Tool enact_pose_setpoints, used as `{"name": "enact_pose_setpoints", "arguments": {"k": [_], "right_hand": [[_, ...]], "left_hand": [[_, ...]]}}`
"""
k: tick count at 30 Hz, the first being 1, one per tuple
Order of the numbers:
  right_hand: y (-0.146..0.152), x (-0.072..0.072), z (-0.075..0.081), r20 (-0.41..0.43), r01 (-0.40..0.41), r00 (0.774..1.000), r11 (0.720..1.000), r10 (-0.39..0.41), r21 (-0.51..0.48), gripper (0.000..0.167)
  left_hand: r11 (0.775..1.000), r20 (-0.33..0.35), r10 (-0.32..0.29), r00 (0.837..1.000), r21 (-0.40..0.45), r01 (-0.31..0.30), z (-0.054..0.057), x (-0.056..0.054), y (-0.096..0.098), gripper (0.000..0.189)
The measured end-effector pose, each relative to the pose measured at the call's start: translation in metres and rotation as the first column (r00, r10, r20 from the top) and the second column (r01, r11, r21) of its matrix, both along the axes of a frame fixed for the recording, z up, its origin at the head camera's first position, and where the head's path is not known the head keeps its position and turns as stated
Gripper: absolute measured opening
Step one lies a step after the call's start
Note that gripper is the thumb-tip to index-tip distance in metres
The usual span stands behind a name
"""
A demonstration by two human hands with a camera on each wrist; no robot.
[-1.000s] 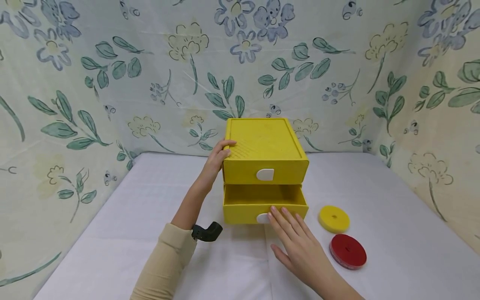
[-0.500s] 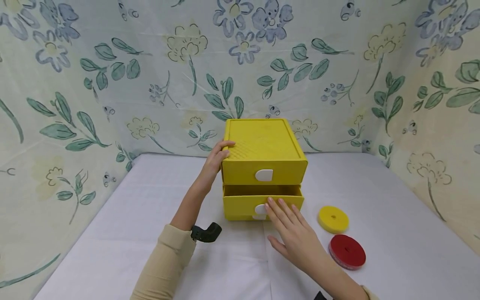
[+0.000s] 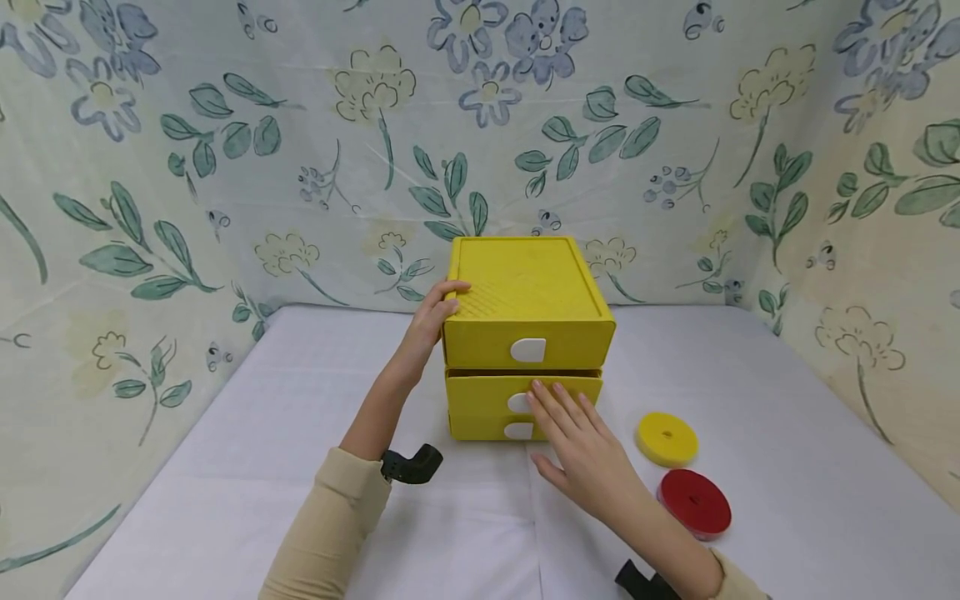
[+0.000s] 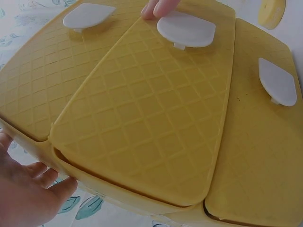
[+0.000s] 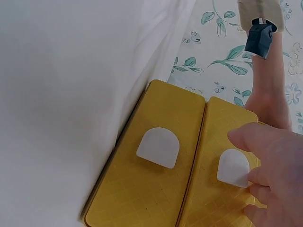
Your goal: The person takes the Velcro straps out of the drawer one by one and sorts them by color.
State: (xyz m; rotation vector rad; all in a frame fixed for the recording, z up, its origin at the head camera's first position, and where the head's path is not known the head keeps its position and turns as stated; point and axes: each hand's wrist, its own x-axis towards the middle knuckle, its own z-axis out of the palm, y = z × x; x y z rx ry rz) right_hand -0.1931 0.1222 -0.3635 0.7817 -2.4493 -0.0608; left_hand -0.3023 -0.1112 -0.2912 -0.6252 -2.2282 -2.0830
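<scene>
A yellow chest of three drawers [image 3: 528, 279] with white rounded pulls stands at the middle of the table. The middle drawer [image 3: 483, 397] sticks out slightly, with a narrow dark gap along its top edge. Straight fingers of my right hand [image 3: 581, 450] press on its front beside the white pull [image 3: 518, 403], partly covering it. My left hand [image 3: 423, 333] rests against the chest's left side, its fingertips over the top edge. In the left wrist view the left hand's fingers [image 4: 61, 187] touch the side of the chest.
To the right of the chest lie a yellow roll of tape or ribbon [image 3: 667, 439] and a red one [image 3: 696, 503], near the right forearm. A white cloth [image 3: 225, 467] covers the table. Flower-patterned fabric [image 3: 315, 167] hangs behind and at both sides.
The middle drawer has slid back into the chest, nearly flush, under the right hand's push. The bottom drawer's pull has come into view below it. My left hand has stayed in place.
</scene>
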Motion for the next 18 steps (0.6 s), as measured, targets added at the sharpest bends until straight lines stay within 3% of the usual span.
{"name": "enact_pose_setpoints", "arguments": {"k": [10,18], "right_hand": [[-0.0017,-0.0057,0.0024,0.054,0.031,0.998,1.000,-0.031,0.004,0.075],[-0.0019,-0.0096,0.0021,0.032,0.027,0.999,1.000,-0.027,-0.009,0.076]], "left_hand": [[1.000,-0.014,0.009,1.000,0.000,-0.009,-0.0025,-0.0010,0.0009,0.042],[1.000,-0.015,0.015,1.000,0.003,-0.015,-0.0022,-0.0011,0.0010,0.041]]}}
